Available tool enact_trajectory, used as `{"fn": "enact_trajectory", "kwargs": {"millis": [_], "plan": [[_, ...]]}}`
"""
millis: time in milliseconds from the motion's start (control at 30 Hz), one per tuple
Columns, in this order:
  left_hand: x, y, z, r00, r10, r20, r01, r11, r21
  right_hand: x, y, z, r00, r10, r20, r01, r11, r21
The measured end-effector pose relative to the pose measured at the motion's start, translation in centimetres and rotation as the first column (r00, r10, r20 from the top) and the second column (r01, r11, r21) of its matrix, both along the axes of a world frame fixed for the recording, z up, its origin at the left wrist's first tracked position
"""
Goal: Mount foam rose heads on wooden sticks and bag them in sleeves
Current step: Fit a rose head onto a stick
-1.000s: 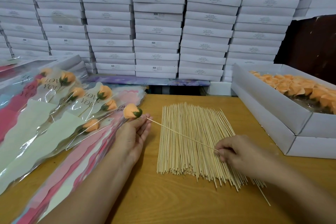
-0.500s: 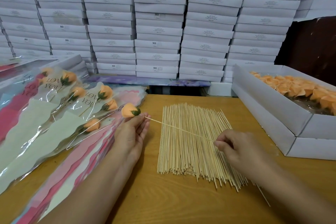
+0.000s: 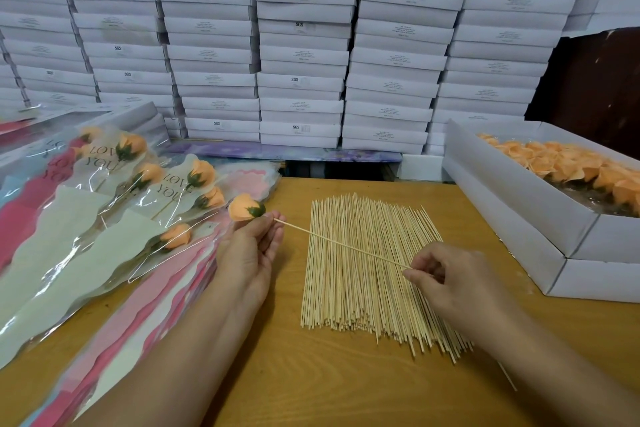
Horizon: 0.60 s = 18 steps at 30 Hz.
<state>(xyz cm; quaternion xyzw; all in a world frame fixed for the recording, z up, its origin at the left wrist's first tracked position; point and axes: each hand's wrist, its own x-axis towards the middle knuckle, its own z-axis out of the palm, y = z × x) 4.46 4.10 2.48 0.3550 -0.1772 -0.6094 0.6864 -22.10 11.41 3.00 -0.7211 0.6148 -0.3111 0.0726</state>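
Centre-left of frame: left hand (image 3: 247, 246) fingertips pinch foam rose head (image 3: 244, 207) at green base, steadying it. Right hand (image 3: 450, 279) pinches wooden stick (image 3: 341, 244) at tail end, tip aimed into base for mounting. Stick pile (image 3: 363, 267) beneath; sleeves (image 3: 86, 236) lower left.

Between my hands, the flat pile of thin wooden sticks (image 3: 363, 263) covers the wooden table (image 3: 311, 392). Glossy printed sleeves (image 3: 69, 253) block my left, the open white cardboard box (image 3: 512, 215) my right.
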Motion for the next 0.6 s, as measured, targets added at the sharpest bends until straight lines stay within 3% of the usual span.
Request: {"fn": "enact_trajectory", "kwargs": {"millis": [200,600], "plan": [[-0.14,0.17,-0.01,1.000,0.001,0.018,-0.001,1.000,-0.024,-0.14,0.15,-0.42,0.999,0.038,-0.004,-0.038,0.996,-0.074],[-0.21,0.27,-0.03,1.000,0.023,0.018,-0.023,0.999,-0.039,0.10,0.41,-0.45,0.989,0.109,-0.100,-0.107,0.994,0.024]]}}
